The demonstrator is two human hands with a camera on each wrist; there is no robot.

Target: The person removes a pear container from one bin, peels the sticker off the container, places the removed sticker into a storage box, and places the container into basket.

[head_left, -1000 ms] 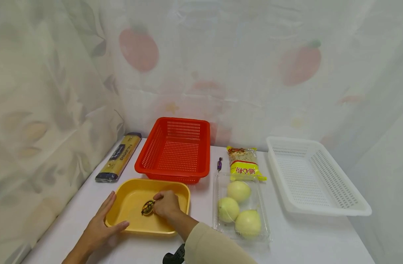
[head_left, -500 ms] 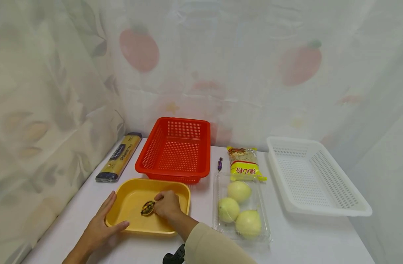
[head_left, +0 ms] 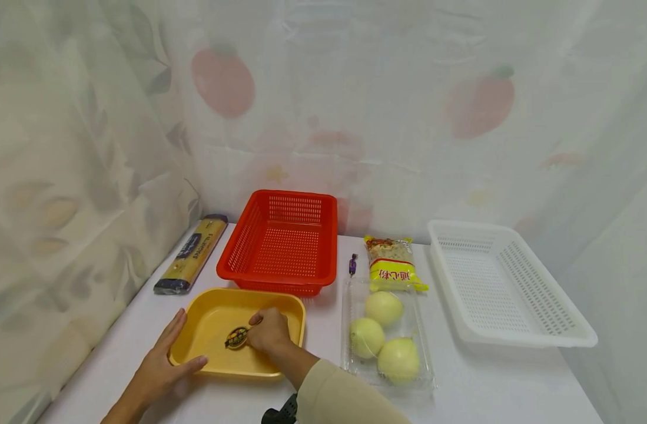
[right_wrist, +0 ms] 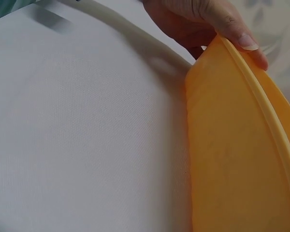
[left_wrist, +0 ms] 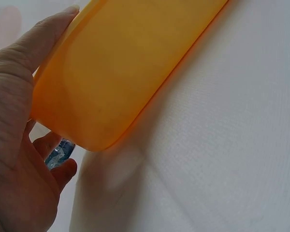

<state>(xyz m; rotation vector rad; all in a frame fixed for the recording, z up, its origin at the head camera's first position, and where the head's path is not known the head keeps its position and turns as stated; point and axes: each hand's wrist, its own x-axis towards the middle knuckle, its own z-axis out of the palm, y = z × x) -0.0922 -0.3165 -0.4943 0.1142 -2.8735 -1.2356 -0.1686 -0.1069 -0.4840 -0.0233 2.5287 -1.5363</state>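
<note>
In the head view, my left hand holds the near left corner of a yellow plastic basin. Its thumb lies at the front rim and its fingers along the left side. The left wrist view shows the basin's outer wall beside that hand. My right hand reaches inside the basin with curled fingers. It pinches the right edge of a small round black-and-gold item, which looks like a wrapped sweet; its far side is hidden by the fingers.
Behind the basin stands a red basket, with a spaghetti pack to its left. Rightward are a purple wrapped sweet, a yellow macaroni bag, a clear box of pale round fruits and a white basket.
</note>
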